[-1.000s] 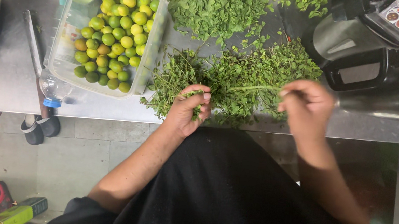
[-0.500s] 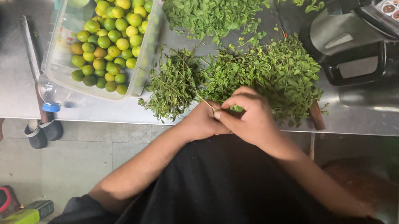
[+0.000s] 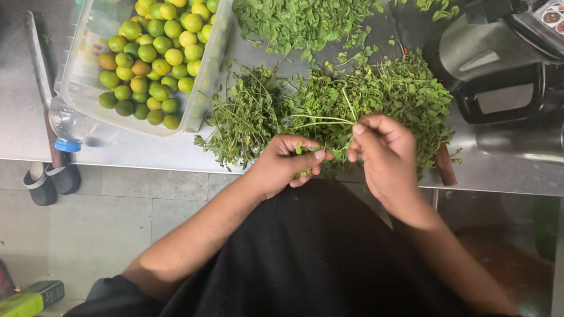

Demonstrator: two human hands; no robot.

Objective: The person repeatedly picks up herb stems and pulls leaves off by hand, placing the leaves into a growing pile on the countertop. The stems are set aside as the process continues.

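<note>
A clear lime tub (image 3: 81, 81) is seen beyond the left hand (image 3: 284, 166); a herb stem (image 3: 319, 121) is pinched by the right hand (image 3: 384, 154), leaves gripped by the left.

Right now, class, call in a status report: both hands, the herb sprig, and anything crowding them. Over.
Left hand pinching leaves at sprig's lower end. Right hand gripping herb sprig stem. Herb pile beneath; tub of limes alongside, clear.

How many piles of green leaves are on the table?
2: a pile of picked leaves at the far edge, and a stemmy heap by the left hand and right hand.
</note>
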